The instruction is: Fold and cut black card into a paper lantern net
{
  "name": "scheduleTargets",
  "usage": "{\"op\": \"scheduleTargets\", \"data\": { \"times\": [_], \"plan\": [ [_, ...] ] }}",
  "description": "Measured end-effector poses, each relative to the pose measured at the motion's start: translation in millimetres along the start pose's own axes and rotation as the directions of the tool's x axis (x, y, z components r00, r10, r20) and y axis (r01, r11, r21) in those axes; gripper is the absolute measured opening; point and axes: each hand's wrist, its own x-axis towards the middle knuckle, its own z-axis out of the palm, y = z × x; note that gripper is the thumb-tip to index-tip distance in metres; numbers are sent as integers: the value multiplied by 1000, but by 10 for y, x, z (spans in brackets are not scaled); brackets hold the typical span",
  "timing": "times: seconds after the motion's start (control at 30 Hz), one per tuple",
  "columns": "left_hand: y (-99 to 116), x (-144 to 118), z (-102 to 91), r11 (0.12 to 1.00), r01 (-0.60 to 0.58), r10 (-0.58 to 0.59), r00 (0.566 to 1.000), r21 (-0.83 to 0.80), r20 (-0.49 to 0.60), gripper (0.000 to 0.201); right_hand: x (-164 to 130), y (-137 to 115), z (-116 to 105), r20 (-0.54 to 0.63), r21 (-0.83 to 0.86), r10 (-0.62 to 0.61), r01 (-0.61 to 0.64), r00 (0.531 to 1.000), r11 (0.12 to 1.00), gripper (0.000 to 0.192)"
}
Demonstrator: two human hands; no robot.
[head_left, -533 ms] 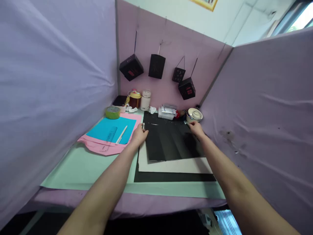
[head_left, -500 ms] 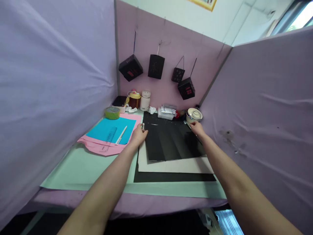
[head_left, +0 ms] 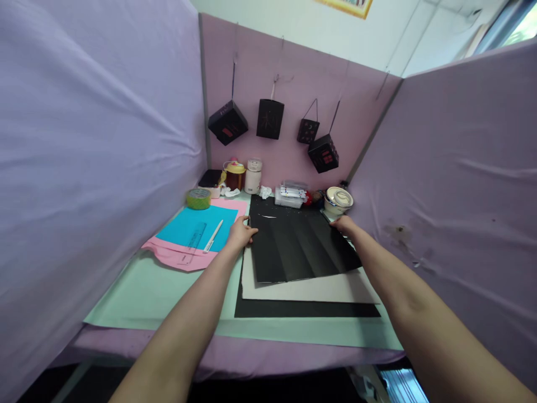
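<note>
Head view: both hands point(head_left: 241, 234) grip black sheet point(head_left: 298, 246).

place: craft workstation booth | walls: lilac fabric partitions point(head_left: 96, 129) | evidence: black paper lanterns point(head_left: 271, 118) hung up, coloured paper sheets point(head_left: 191, 228), tape roll point(head_left: 198, 198), ruler point(head_left: 196, 235)

Creased black sheet point(head_left: 300, 246), flat atop white board point(head_left: 310, 288)

right hand point(head_left: 344, 225): shifted from round tin point(head_left: 338, 200) side onto black sheet point(head_left: 300, 246) far corner | left hand point(head_left: 241, 234): white item gone from view
</note>
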Motion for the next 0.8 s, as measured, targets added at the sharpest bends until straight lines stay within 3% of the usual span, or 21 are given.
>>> {"op": "scheduleTargets", "data": {
  "times": [0.1,0.2,0.3,0.43,0.57,0.63,0.7,0.8],
  "plan": [
    [69,-10,-68,996,-19,17,1000,-83,-20,62,-4,-53,-122,80,27,128,-131,989,991,33],
    [173,-43,-191,986,-50,43,998,-159,-45,63,-50,-149,-323,92,97,142,-151,986,984,25],
    [320,-111,-352,972,-94,85,995,-214,-49,60,-196,-260,-554,43,219,72,-79,996,973,15],
    [583,-281,-552,935,-196,185,981,-296,-63,52,-509,-342,-827,-46,400,-35,50,998,915,17],
    [824,-575,-685,872,-334,314,943,-357,-114,48,-840,-267,-996,-157,660,-207,259,966,706,36],
    [878,-748,-736,854,-442,441,895,-273,-71,41,-1010,-157,-1037,-185,624,-268,323,946,711,40],
    [857,-902,-775,830,-551,550,834,-87,-34,38,-1190,-1,-1044,-160,472,-318,355,934,807,40],
    [665,-1048,-792,798,-583,573,812,150,109,38,-1461,291,-978,-58,275,-424,422,904,864,36]
  ]
}}
